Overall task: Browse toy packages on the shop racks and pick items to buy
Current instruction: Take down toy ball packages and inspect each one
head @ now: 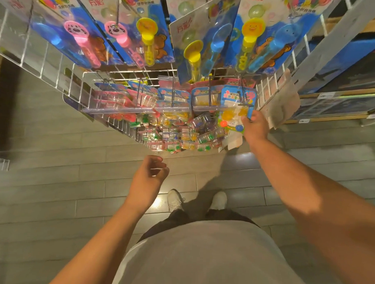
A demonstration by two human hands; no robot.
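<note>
At the wire rack [57,77], right hand [255,127] gripping a toy package [236,105], left hand [148,178] seemingly loose, empty

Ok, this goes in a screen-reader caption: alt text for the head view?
The right hand grips a hanging toy package on a white wire rack; the left hand hangs loosely curled and holds nothing. Bubble wand packs hang above.
</note>
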